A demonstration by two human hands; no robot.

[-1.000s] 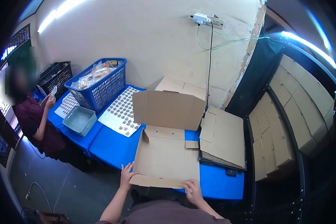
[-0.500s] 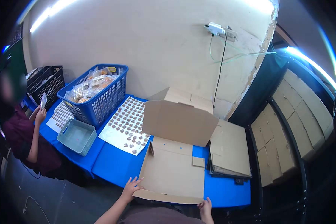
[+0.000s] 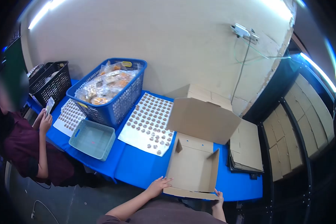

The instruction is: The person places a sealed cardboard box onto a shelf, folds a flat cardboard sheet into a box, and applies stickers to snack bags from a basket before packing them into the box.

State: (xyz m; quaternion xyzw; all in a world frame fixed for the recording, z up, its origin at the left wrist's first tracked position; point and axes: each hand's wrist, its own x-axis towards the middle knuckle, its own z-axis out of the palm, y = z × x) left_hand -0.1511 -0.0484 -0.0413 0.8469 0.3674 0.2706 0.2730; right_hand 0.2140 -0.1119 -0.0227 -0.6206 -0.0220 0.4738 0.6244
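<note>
Holding an open brown cardboard box (image 3: pixel 193 164) on a blue-cloth-covered surface (image 3: pixel 142 168), pinching the box's near-right corner in the right grip (image 3: pixel 219 196) and laying the spread left grip (image 3: pixel 159 185) over the near-left, with a white, brown-dotted sheet (image 3: pixel 147 124) left of the box.

L grip (image 3: pixel 159 185) on near L corner of open cardboard box (image 3: pixel 192 171), R grip (image 3: pixel 219 198) at near R; box on blue surface (image 3: pixel 145 168) btwn white sheet (image 3: pixel 130 138) w/ sm. rnd pcs (image 3: pixel 159 152) & cardboard stack (image 3: pixel 246 145).
</note>
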